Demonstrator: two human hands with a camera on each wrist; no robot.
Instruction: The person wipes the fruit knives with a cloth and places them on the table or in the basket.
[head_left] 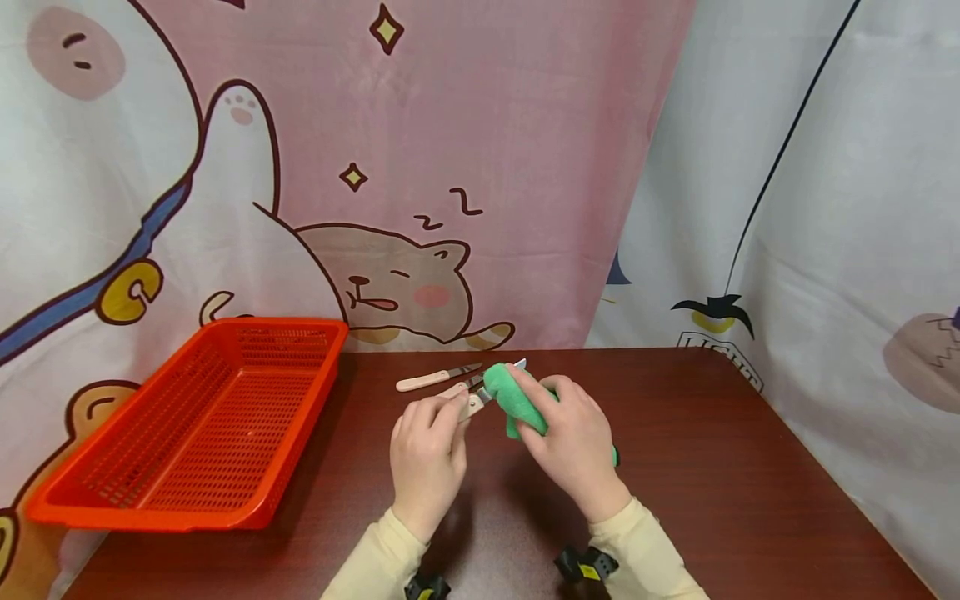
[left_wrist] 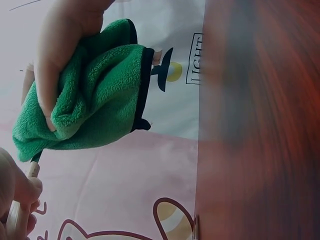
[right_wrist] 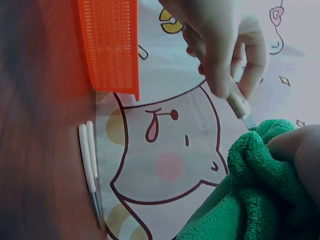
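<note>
My left hand [head_left: 426,471] grips the pale handle of a knife [head_left: 472,406], seen also in the right wrist view as a light handle [right_wrist: 239,106] with a short stretch of blade. A green towel [head_left: 517,400] with black edging is bunched in my right hand [head_left: 579,442]. It wraps the blade, whose tip pokes out beyond the cloth in the head view; the middle of the blade is hidden. Behind my hands, a second knife [head_left: 423,381] with a pale handle lies on the table, and a third knife [head_left: 454,390] is beside it, partly covered by my left hand.
An orange-red plastic basket [head_left: 300,446] with perforated sides stands on the left of the dark brown table [head_left: 720,475]. Past the table's far edge hangs a pink and white cartoon curtain [head_left: 525,167]. Both wrists wear black devices.
</note>
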